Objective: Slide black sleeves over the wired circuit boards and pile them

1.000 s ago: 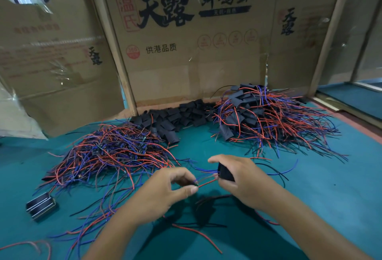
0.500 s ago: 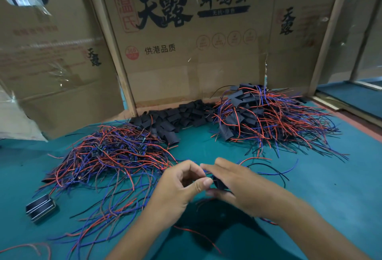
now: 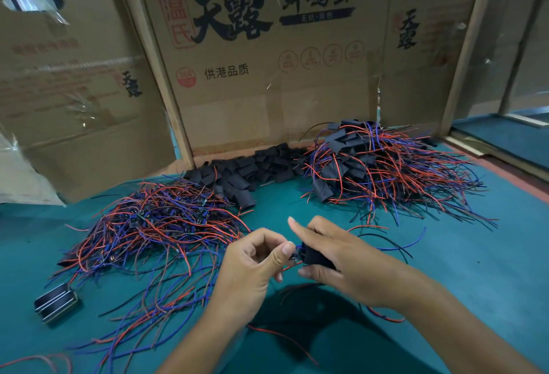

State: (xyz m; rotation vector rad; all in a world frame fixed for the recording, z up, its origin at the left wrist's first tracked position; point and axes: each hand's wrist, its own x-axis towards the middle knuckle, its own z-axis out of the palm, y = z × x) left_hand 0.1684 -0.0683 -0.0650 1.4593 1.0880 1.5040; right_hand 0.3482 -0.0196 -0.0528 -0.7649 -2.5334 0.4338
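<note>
- Left hand: fingers curled, thumb and forefinger pinching the exposed end of a small wired circuit board, held above the teal felt-like table top.
- Right hand: gripping a short flat black sleeve between thumb and lower fingers; index finger raised and straight, pointing up-left.
- Sleeve mouth meets the board end; only a sliver of board shows between the 2 hands. Blue and black wires trail out to the right from behind the right hand.
- Landmark: the large brown cardboard box panel with black printed characters, standing upright at the table's far edge.
- At the foot of that panel: heap of loose black sleeves.
- Right of the heap, also near the panel: pile of sleeved boards with red and blue wires.
- Left of the heap, nearer the person: tangle of unsleeved boards with red and blue wires.
- Far left, well away from the panel: small dark striped block lying on the table.
</note>
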